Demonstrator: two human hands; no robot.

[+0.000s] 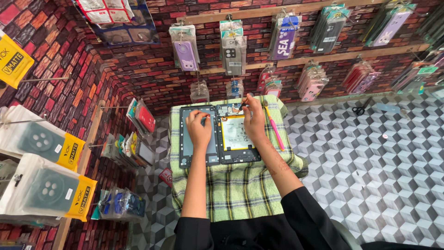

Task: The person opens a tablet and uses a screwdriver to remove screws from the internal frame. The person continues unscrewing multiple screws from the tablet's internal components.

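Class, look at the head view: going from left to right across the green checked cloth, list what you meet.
Detached tablet screen panel → left hand resting on it → opened tablet body with its pale battery → right hand → pink tool.

Clear hanging packets of phone cases [233, 48] along brick wall, white-and-yellow pouches [44, 141] at left, yellow sign [11, 60] upper left

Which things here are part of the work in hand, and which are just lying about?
In hand:
left hand
right hand
opened tablet
detached back panel
checked cloth

Lying about:
pink tool
scissors
hanging phone cases
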